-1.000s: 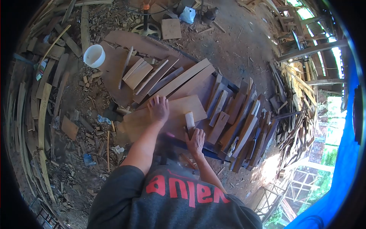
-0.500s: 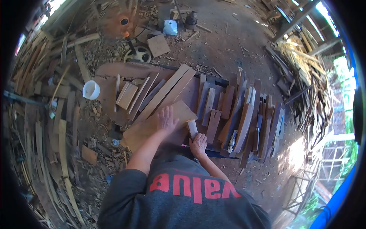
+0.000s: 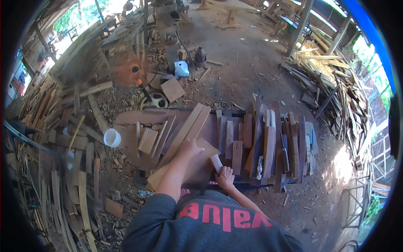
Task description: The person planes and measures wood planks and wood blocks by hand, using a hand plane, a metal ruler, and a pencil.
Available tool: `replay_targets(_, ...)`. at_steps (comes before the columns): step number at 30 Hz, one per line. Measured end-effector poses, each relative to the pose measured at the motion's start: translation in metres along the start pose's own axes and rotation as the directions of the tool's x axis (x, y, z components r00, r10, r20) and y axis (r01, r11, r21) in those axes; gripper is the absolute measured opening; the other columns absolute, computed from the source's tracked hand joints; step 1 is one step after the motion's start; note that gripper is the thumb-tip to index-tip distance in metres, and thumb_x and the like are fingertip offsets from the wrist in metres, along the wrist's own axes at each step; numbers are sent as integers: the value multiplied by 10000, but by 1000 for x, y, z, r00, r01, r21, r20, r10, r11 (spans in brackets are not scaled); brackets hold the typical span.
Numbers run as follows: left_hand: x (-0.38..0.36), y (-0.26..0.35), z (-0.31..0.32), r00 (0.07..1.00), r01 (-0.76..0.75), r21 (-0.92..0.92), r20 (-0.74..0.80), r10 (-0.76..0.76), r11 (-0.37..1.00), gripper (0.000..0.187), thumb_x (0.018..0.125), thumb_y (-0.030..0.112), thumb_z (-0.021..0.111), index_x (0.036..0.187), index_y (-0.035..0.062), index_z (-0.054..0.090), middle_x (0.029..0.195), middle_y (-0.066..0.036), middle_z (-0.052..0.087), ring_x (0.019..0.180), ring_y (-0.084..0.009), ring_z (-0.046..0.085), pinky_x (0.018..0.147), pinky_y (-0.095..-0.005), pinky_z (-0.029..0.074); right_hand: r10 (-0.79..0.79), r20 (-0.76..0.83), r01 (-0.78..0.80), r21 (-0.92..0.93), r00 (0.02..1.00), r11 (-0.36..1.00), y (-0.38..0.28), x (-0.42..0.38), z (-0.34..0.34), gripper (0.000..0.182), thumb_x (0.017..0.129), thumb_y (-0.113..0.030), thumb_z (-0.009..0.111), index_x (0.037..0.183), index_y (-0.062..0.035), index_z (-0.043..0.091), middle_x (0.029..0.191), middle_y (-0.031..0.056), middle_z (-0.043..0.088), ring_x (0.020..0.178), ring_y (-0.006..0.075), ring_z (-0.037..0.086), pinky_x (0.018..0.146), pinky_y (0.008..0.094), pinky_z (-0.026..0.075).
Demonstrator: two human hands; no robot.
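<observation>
My left hand [image 3: 191, 148] lies on a wide, flat light-brown board [image 3: 200, 156], with its thumb spread toward the right. Just right of that board, my right hand [image 3: 225, 177] has its fingers wrapped round the near end of a short pale wood block [image 3: 216, 163]. Both hands are over the near side of the workbench [image 3: 172, 114]. Beyond my left hand, two long planks [image 3: 185, 129] lie diagonally. A row of dark and pale wood pieces [image 3: 247, 131] starts just right of the block.
A white bucket [image 3: 112, 137] stands at the bench's left. A fan with an orange centre [image 3: 135, 69] stands beyond the bench, near a white plastic bag [image 3: 181, 68]. Wood piles [image 3: 336, 80] lie at the right, more planks at the left.
The view has tilted up, so the bench sits lower in it. My left hand has moved forward on the board to its far edge. My right hand still holds the block.
</observation>
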State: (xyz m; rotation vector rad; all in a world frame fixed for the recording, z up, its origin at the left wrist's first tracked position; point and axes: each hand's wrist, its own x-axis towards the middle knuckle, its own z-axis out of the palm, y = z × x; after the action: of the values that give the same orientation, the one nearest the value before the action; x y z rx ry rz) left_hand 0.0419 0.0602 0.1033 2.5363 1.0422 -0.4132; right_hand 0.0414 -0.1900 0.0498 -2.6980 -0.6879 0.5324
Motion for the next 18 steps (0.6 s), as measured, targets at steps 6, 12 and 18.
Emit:
replay_targets(6, 53, -38, 50, 971, -238, -401, -123, 206, 884, 497, 898, 421, 625, 1187, 19, 592, 1058, -228, 662, 1039, -398, 631, 893, -466, 500, -14, -22, 14, 4, 1000, 1000, 0, 0, -2, 576, 821, -396, 710, 1178, -15, 468, 1188, 174, 507, 1173, 363, 493, 867, 572, 455)
replay_targets(12, 79, -82, 7, 750, -520, -485, -653, 104, 703, 347, 957, 347, 606, 859, 37, 484, 665, -111, 517, 604, -195, 491, 557, -401, 407, -48, -45, 46, -36, 998, 998, 4, -3, 6, 563, 839, -402, 684, 1182, -27, 442, 1179, 180, 499, 1173, 363, 480, 883, 563, 463)
replay_targets(18, 62, -135, -111, 719, -532, -727, -659, -221, 434, 381, 976, 345, 583, 1085, -16, 529, 946, -118, 632, 833, -199, 589, 767, -360, 479, 23, 25, -21, -64, 999, 998, -5, -2, 2, 536, 859, -376, 661, 1194, -18, 443, 1207, 188, 501, 1202, 377, 471, 901, 576, 446)
